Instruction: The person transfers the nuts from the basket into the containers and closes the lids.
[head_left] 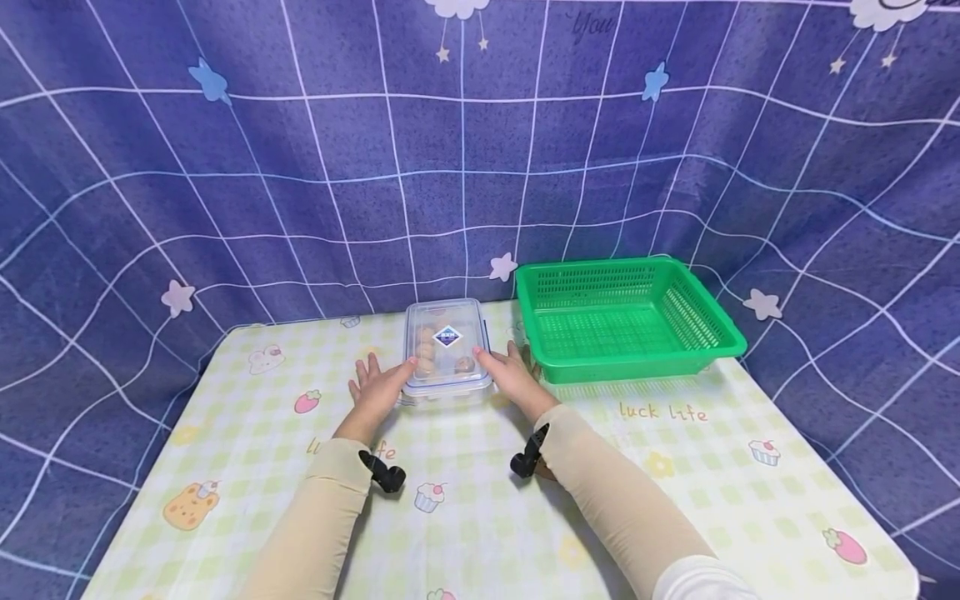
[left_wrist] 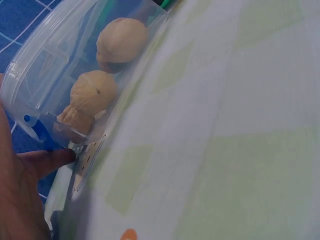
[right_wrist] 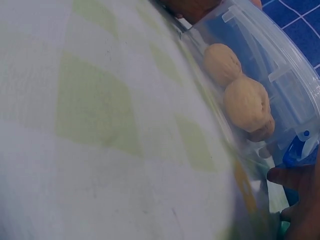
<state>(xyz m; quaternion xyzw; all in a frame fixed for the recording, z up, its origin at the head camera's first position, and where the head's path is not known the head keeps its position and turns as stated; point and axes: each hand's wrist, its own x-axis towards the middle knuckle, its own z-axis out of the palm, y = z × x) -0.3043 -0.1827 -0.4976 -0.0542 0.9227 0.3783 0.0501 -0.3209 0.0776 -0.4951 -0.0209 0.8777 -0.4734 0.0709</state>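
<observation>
A clear plastic storage box (head_left: 447, 385) with a transparent lid (head_left: 442, 320) and blue seal stands near the back of the table. Several walnuts (left_wrist: 122, 40) lie inside it, mostly along its left side in the head view. My left hand (head_left: 377, 390) is at the box's left side, thumb at the lid edge and other fingers spread outward. Opposite it, my right hand (head_left: 516, 380) has its thumb at the right lid edge, fingers extended away. A blue side latch (right_wrist: 296, 151) shows close above a fingertip in the right wrist view.
A green plastic basket (head_left: 630, 367) stands right of the box, close beside my right hand. The table wears a checked, printed cloth (head_left: 480, 542). Behind it hangs a blue curtain (head_left: 337, 208) with a grid pattern.
</observation>
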